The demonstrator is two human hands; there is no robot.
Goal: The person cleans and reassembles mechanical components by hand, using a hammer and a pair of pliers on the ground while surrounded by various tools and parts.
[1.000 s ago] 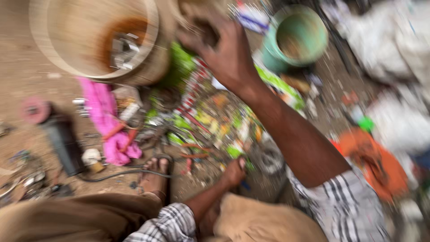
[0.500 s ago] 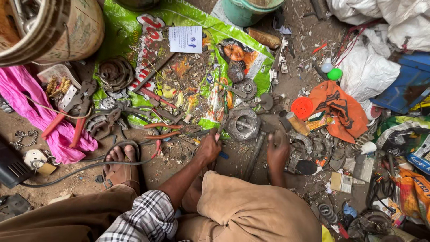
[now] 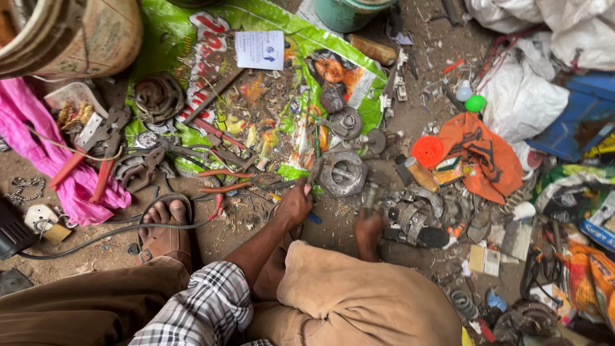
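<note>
A round grey metal housing (image 3: 341,173) lay on the dirt floor (image 3: 237,224) at the lower edge of the green printed sack (image 3: 160,38). It was ring-shaped, dull and grimy, with a hollow centre and lugs around its rim. The left hand (image 3: 295,204) was closed around a small blue-handled tool (image 3: 312,218), its knuckles just beside the housing. The right hand (image 3: 370,221) sat lower right of the housing, fingers curled around a short metal piece (image 3: 370,195) that stood up from it; the piece itself was too blurred to identify.

Counted: one housing, two hands, one sandalled foot (image 3: 163,227) to the left. Two pairs of red-handled pliers (image 3: 221,181) lay on and beside the sack, and one larger red-handled cutter (image 3: 96,150) rested on the pink cloth (image 3: 38,138). One white paper slip (image 3: 259,49) sat on the sack, one orange cap (image 3: 428,151) and one green cap (image 3: 475,103) lay to the right
</note>
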